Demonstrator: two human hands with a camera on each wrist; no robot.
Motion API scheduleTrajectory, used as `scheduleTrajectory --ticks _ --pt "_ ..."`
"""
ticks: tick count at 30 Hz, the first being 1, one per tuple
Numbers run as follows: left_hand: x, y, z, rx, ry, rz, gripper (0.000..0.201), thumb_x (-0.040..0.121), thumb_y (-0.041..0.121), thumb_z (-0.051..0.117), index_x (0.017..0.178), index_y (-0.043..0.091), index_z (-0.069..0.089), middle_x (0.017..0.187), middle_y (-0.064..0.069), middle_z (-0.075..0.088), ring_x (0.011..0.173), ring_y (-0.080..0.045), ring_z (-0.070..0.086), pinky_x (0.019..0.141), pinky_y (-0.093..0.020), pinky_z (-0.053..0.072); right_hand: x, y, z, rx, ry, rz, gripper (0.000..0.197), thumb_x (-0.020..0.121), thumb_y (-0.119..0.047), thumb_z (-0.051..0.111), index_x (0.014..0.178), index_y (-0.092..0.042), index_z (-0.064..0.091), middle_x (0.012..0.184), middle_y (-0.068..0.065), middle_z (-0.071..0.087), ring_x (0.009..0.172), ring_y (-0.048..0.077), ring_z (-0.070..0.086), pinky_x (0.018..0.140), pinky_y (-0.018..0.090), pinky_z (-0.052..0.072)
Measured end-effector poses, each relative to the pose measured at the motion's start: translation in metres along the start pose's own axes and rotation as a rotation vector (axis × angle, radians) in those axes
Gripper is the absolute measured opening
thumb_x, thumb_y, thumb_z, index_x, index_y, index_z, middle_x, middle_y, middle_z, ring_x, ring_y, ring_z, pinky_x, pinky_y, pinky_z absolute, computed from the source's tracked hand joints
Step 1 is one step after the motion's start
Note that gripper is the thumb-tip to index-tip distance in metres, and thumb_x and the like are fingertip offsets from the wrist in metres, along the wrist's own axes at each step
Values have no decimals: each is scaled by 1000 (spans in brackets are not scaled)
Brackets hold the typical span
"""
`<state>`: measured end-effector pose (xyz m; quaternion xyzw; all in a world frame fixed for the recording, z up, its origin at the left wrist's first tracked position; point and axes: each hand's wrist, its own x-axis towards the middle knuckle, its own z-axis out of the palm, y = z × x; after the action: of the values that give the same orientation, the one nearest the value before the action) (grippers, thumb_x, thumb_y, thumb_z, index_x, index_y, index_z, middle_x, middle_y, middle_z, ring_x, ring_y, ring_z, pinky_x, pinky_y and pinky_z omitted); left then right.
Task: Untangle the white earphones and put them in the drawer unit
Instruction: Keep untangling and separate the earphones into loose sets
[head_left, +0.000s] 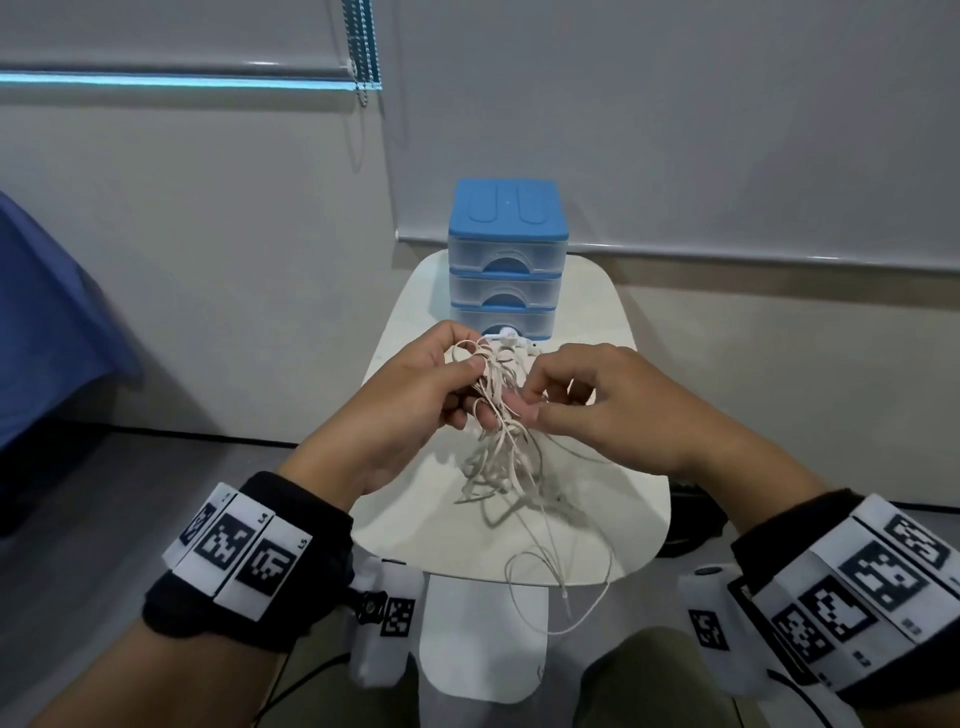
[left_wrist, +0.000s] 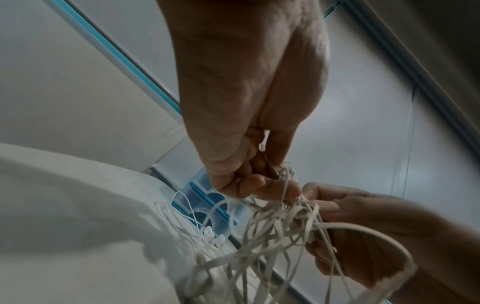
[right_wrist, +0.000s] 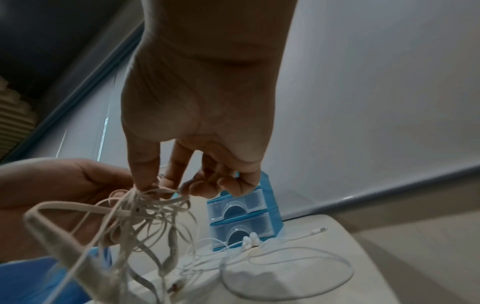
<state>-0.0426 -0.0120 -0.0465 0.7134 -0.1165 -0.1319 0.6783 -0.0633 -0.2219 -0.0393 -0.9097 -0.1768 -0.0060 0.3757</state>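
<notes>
Left hand (head_left: 415, 387): a bunch of tangled flat beige cord (head_left: 501, 415) is pinched in its grip, raised over the worktop (head_left: 613, 322). Right hand (head_left: 602, 402): one strand of the same tangle is nipped between thumb and forefinger, close against the left hand. Loose loops are seen hanging down onto the worktop. The white earphones (right_wrist: 250, 241) are laid on the worktop, buds just in front of the blue drawer unit (head_left: 506, 260), thin cable trailing in loops toward the near edge. All three drawers are seen closed.
</notes>
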Motion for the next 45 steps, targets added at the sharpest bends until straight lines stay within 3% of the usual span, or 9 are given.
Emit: scheduleTrajectory --ticks 8,12,17,23,28,31,34,40,45 --pt "0 1 0 6 -134 -13 10 106 4 48 108 14 50 89 -17 75 68 -21 59 63 -32 35 3 2 1 228 71 -15 12 96 -26 72 104 -31 79 74 0 60 64 8 48 72 28 43" --pt "2 0 4 8 -160 -11 12 102 6 57 108 12 48 85 -13 73 67 -22 63 63 -33 36 1 4 4 320 26 -34 13 87 -32 73 90 -19 77 70 16 58 68 34 47 71 45 45" --pt "-3 7 3 41 -218 -22 17 94 10 62 100 14 47 92 -21 75 66 -22 64 58 -28 40 -3 7 1 355 73 23 15 84 -21 71 79 -7 68 69 7 63 68 25 52 72 39 44" --pt "-7 16 -10 60 -209 -1 13 98 -3 54 99 10 49 101 -26 75 64 -24 60 54 -25 40 -11 8 -10 605 264 93 18 71 -17 57 55 -17 50 61 2 43 63 16 36 59 31 24" --pt "-6 17 -10 171 -156 89 24 97 -8 57 91 13 46 94 -26 76 64 -24 63 56 -29 40 -13 -6 -10 462 248 -39 19 80 -27 69 73 -9 67 67 -7 63 64 13 49 61 21 40" --pt "-2 17 -3 280 -97 142 16 95 -4 61 92 8 50 76 -16 72 66 -25 63 59 -33 43 -13 -25 2 265 140 -94 26 81 -35 85 84 -16 67 78 -2 71 70 24 60 66 30 50" --pt "-1 18 -2 341 -62 163 15 94 -3 61 92 7 50 70 -9 70 69 -27 67 62 -33 46 -11 -29 10 123 216 -104 21 82 -26 84 81 -21 63 74 -4 67 64 13 58 64 27 49" --pt "-10 21 -4 278 -121 163 19 97 4 68 98 5 49 81 -11 77 74 -24 72 65 -30 51 -13 -24 4 131 297 -111 20 82 -23 85 77 -20 66 66 3 64 61 22 55 59 31 47" --pt "-14 16 -4 197 -180 184 19 97 14 68 98 6 51 98 -27 72 88 -32 71 82 -39 58 -19 -23 -7 102 274 -97 17 77 -18 88 74 -19 71 67 -1 67 59 12 57 58 24 48"
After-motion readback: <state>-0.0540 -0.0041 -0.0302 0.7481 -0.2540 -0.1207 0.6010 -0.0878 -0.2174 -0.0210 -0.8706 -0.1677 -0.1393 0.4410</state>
